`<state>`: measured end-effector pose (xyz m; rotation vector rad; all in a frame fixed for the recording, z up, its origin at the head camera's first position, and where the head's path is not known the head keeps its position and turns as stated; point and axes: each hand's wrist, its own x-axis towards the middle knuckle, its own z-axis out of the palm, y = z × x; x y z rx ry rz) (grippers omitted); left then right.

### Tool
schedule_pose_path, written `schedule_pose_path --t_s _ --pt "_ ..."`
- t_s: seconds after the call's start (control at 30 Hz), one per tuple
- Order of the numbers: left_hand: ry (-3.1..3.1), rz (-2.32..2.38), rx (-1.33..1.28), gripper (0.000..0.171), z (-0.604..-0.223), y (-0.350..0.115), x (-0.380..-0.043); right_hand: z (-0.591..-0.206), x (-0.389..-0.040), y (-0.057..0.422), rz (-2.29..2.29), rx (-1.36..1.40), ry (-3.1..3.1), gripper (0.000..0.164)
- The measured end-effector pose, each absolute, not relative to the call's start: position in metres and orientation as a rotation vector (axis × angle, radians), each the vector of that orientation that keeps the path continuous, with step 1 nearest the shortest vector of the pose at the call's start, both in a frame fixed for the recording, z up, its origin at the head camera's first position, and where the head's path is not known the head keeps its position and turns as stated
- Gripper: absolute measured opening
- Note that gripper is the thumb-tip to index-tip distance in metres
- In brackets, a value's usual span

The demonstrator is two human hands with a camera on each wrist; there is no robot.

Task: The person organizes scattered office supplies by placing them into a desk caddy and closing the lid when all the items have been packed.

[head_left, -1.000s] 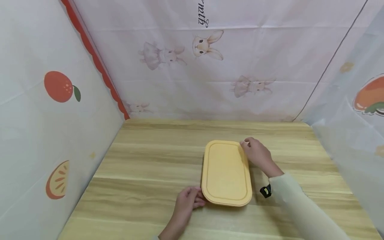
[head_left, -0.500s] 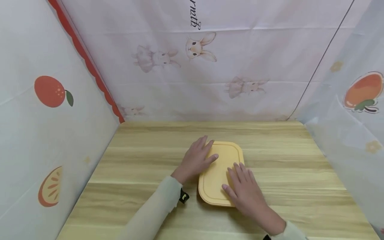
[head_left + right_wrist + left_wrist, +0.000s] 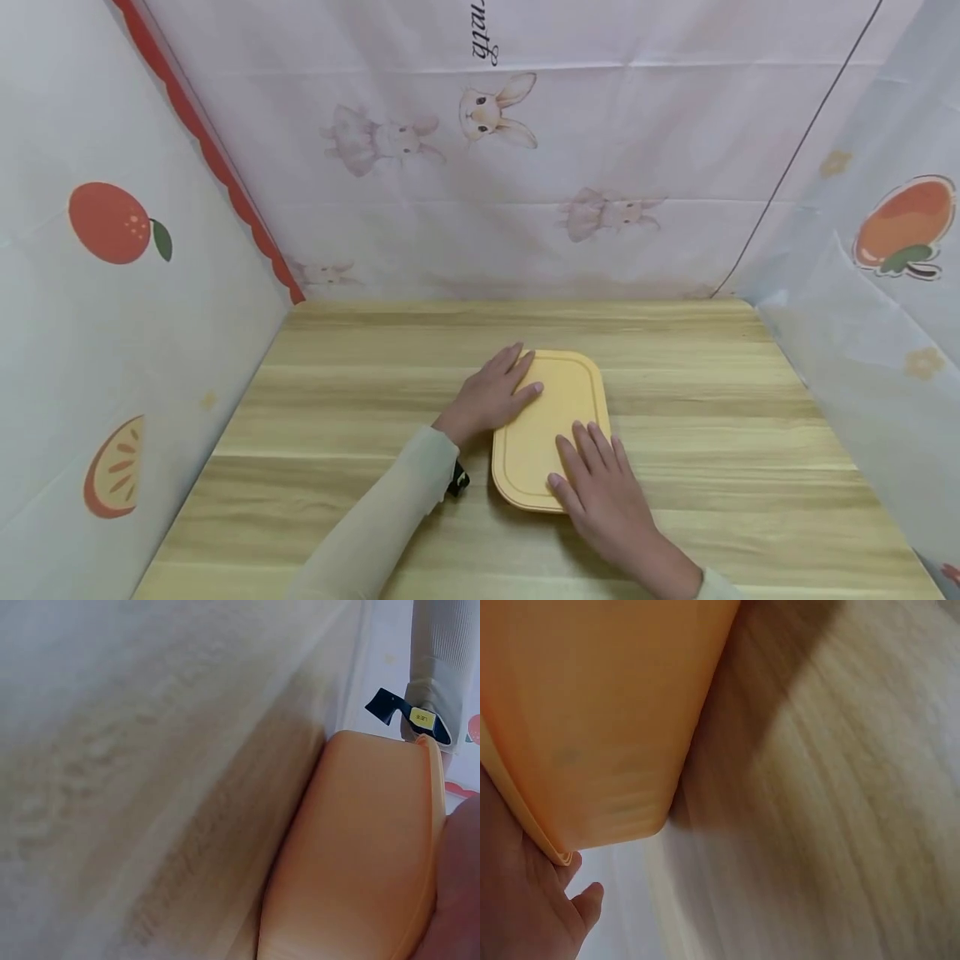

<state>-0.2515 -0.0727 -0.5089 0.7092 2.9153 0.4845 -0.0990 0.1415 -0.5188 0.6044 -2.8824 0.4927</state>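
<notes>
A yellow-orange rectangular container [image 3: 551, 417] with rounded corners and a grooved lid stands on the wooden table. My left hand [image 3: 491, 392] rests on the lid's far left corner, fingers straight and spread. On the near right part of the lid lies my right hand [image 3: 607, 500], its fingers extended. The left wrist view shows the container's smooth side wall [image 3: 607, 735] and the lid's rim above my fingers. From the right wrist, the container's side [image 3: 345, 847] and lid edge appear, with my right hand [image 3: 459, 892] along the rim.
The wood-grain table [image 3: 360, 375] surrounds the container. Printed cloth walls stand at the left, back [image 3: 525, 250] and right. A black strap device [image 3: 458, 479] sits at my left wrist, by the sleeve [image 3: 382, 517].
My left hand has moved from the near left corner to the far left one. The right hand has left the far right corner and come down onto the near right of the lid.
</notes>
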Motion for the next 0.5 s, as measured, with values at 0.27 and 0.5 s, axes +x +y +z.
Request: schedule_pose_path --t_s 0.27,0.5 --pt "2.924 0.533 0.728 0.077 -0.502 -0.072 -0.249 -0.507 -0.106 0.149 0.563 0.675 -2.870 0.060" --pt "3.085 0.408 0.937 0.075 -0.466 -0.079 -0.243 -0.459 -0.142 0.172 0.517 0.828 -2.797 0.059"
